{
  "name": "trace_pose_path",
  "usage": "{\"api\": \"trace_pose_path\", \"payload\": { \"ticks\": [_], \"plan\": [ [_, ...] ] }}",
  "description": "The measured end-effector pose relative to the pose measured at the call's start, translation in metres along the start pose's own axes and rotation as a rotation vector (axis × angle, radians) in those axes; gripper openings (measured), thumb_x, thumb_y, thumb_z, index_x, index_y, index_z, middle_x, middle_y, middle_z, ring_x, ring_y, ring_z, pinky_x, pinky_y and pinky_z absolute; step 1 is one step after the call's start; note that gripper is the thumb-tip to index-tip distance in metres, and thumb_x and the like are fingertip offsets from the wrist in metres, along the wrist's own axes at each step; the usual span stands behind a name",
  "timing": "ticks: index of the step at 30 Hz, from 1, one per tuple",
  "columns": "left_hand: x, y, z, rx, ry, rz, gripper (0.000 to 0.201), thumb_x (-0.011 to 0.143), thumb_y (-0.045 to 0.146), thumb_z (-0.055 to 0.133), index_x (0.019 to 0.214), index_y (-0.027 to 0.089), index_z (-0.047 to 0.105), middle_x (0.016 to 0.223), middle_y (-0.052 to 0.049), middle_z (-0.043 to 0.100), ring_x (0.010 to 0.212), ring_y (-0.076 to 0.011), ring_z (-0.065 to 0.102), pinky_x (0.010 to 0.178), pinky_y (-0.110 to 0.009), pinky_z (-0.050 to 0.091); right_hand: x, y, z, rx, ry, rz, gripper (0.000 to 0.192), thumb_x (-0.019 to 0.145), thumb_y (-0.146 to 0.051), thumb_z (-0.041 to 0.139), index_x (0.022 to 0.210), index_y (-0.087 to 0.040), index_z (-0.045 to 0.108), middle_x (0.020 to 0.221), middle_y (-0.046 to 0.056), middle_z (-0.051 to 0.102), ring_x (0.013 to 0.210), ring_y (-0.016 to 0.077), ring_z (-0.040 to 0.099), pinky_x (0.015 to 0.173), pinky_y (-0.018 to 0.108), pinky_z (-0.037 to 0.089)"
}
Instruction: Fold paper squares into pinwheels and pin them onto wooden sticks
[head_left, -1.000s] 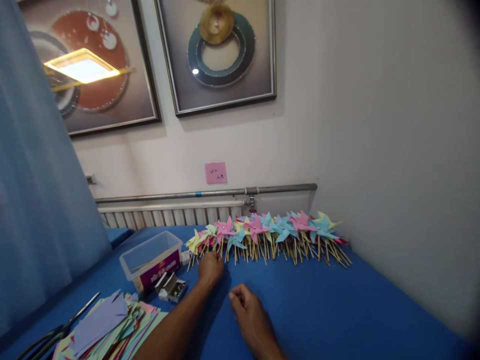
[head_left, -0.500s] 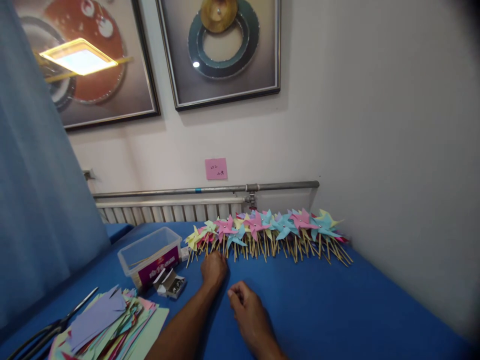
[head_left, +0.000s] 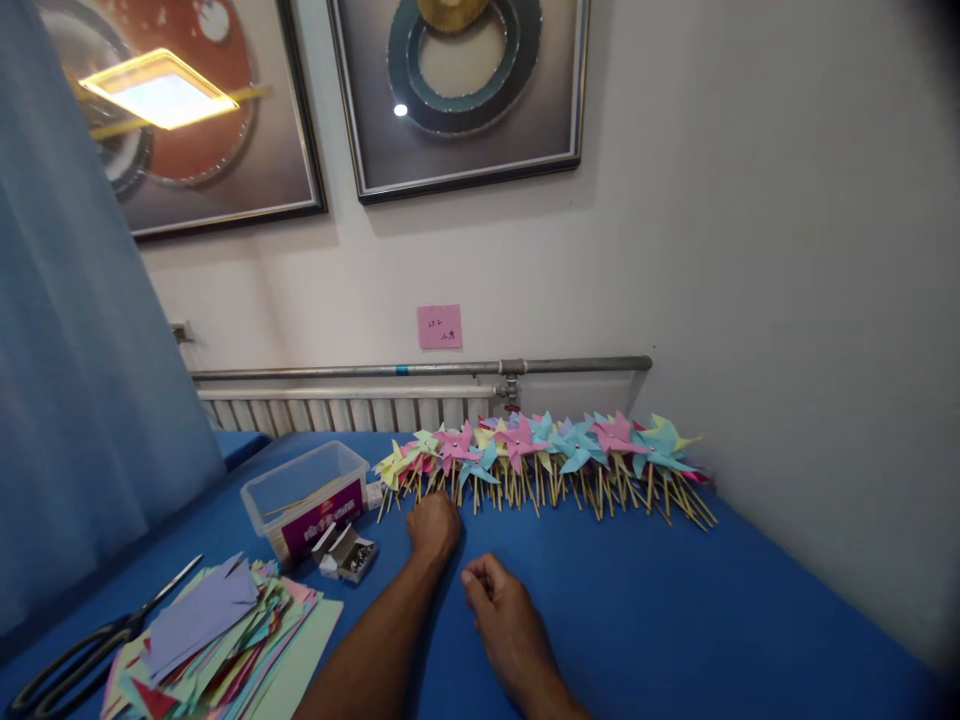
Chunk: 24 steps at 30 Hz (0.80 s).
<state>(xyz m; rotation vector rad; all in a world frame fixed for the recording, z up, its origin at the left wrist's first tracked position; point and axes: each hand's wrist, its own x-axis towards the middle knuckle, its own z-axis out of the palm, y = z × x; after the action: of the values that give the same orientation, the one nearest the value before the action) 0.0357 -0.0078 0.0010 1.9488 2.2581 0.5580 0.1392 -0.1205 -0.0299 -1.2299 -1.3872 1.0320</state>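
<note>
Pinwheels [head_left: 547, 460] lie in a row just beyond my left hand [head_left: 433, 527], which is curled at the stick ends; grip unclear. Right hand [head_left: 501, 618] loosely fisted, empty, nearer me on worktop [head_left: 675, 620]. Rec.: lift by sticks, don't crush paper vanes.

clear tub [head_left: 304, 490], open pin box [head_left: 346, 553], paper stack [head_left: 217, 640], scissors [head_left: 82, 650] left on blue table [head_left: 675, 620].

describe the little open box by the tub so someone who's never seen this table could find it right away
On the blue table, find the clear plastic tub with a purple label left of the left hand. Beside its near right corner sits the small open cardboard box, the only thing there holding shiny metal pins.
</note>
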Motion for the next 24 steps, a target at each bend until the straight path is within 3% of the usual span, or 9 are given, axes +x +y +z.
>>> {"api": "trace_pose_path", "payload": {
  "ticks": [10, 15, 19, 24],
  "plan": [
    [-0.009, 0.001, -0.010, -0.047, 0.018, -0.010, 0.031, 0.097, 0.028, 0.046, 0.104, 0.016, 0.074, 0.108, -0.016, 0.076, 0.102, -0.0257, 0.071, 0.083, -0.032, 0.048, 0.001, 0.004, 0.000, -0.023, 0.000, -0.021, 0.025, 0.090, -0.047, 0.053, 0.079, -0.024, 0.056, 0.059, -0.006, 0.047, 0.051, 0.0116, 0.041, 0.050, 0.023, 0.030],
    [-0.051, -0.010, -0.034, -0.050, -0.059, 0.162, 0.026, 0.095, 0.029, 0.050, 0.099, 0.019, 0.074, 0.103, -0.011, 0.077, 0.098, -0.0241, 0.070, 0.080, -0.031, 0.045, 0.002, 0.005, -0.002, -0.065, -0.010, -0.029, 0.026, 0.089, -0.047, 0.050, 0.080, -0.024, 0.057, 0.059, -0.006, 0.049, 0.048, 0.0127, 0.043, 0.047, 0.023, 0.028],
    [-0.105, -0.045, -0.060, -0.096, -0.052, 0.309, 0.026, 0.095, 0.030, 0.049, 0.094, 0.021, 0.073, 0.097, -0.008, 0.075, 0.092, -0.0219, 0.068, 0.079, -0.030, 0.044, 0.002, 0.004, -0.002, -0.068, -0.020, -0.037, 0.025, 0.086, -0.047, 0.052, 0.081, -0.024, 0.058, 0.060, -0.005, 0.052, 0.050, 0.0134, 0.046, 0.049, 0.024, 0.034],
    [-0.158, -0.128, -0.079, -0.039, 0.139, 0.277, 0.031, 0.097, 0.027, 0.042, 0.085, 0.022, 0.071, 0.084, -0.009, 0.072, 0.081, -0.0208, 0.066, 0.078, -0.031, 0.044, 0.001, -0.001, -0.002, -0.074, -0.030, 0.010, 0.029, 0.086, -0.051, 0.052, 0.083, -0.023, 0.058, 0.064, -0.003, 0.054, 0.052, 0.0146, 0.049, 0.050, 0.026, 0.038]
  ]
}}
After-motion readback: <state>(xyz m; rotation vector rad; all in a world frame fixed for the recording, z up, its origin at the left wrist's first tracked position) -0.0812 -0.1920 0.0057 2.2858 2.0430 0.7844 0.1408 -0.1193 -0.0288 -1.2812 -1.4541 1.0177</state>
